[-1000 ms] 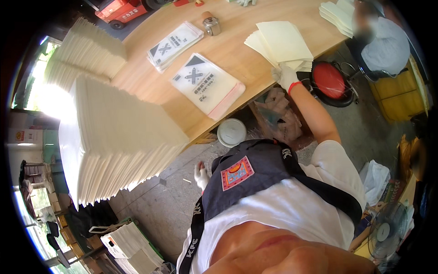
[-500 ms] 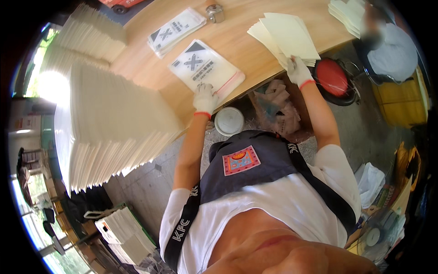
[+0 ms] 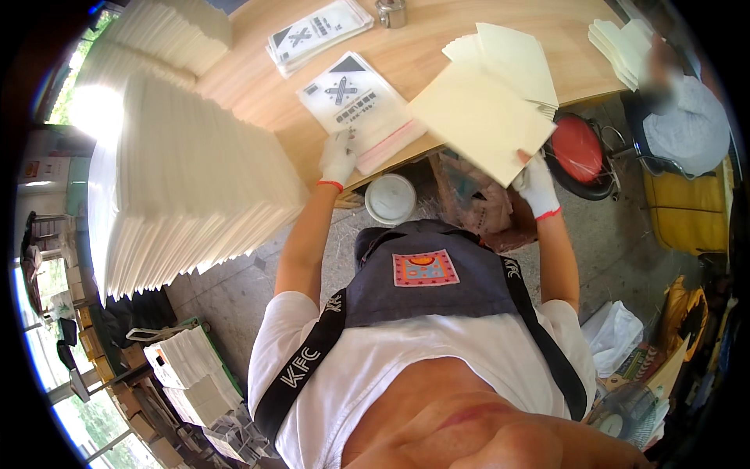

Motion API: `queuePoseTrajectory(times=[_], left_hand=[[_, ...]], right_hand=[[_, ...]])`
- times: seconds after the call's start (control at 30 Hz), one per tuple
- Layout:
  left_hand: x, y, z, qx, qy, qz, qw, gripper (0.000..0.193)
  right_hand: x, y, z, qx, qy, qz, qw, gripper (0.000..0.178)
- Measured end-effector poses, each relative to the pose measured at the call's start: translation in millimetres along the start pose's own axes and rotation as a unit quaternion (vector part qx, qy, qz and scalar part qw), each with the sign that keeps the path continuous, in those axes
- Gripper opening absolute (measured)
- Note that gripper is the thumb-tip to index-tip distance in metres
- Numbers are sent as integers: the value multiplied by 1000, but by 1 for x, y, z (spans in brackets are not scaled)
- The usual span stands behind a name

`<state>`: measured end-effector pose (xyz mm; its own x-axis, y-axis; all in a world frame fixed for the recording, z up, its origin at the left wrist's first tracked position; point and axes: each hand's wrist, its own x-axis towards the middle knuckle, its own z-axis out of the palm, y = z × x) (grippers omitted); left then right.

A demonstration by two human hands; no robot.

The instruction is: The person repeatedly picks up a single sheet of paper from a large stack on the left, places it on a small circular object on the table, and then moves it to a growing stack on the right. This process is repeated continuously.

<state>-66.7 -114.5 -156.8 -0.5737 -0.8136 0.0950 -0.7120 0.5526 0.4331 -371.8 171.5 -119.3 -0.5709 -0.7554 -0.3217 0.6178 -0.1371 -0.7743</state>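
Note:
My right hand (image 3: 537,184), in a white glove with a red cuff, grips a corner of a cream paper pad (image 3: 484,117), thumb on top. The pad is held out over the table's front edge, its far corner by the printed bags. Behind it lies a fanned pile of similar cream paper (image 3: 516,62). My left hand (image 3: 338,159), gloved likewise, has its fingers curled at the near left edge of a pile of clear plastic bags (image 3: 355,105) with a dark pencil print and a red strip. What its fingertips pinch is partly hidden.
Tall stacks of cream paper (image 3: 195,156) stand on the left. A second pile of printed bags (image 3: 320,35) and a small metal container (image 3: 391,13) lie farther back. A white bucket (image 3: 391,198) is below the table edge; a red-seated stool (image 3: 576,148) and another person (image 3: 683,117) are at right.
My right hand has drawn a cream pad off the fanned pile, toward me and left to the bags. My left hand has shifted slightly to the bags' left edge.

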Motion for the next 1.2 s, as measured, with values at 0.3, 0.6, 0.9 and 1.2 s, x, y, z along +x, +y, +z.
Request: queuePoseTrajectory(times=[0.3,0.6,0.9,1.2], left_hand=[[-11,-1,-5,-121,48,-22,991,24],[-14,12,-17,-170,48,26,984,35],[-27,56,70,-661,283,-185,670,64],[-31,48,115,-940,-138,-216,227,43]], right_hand=[[-27,83,51,102,25,175,979,26],[-34,108,71,151,-20,242,958,23],[-50,108,84,109,-92,226,964,22],[-51,96,87,22,-110,246,963,25]])
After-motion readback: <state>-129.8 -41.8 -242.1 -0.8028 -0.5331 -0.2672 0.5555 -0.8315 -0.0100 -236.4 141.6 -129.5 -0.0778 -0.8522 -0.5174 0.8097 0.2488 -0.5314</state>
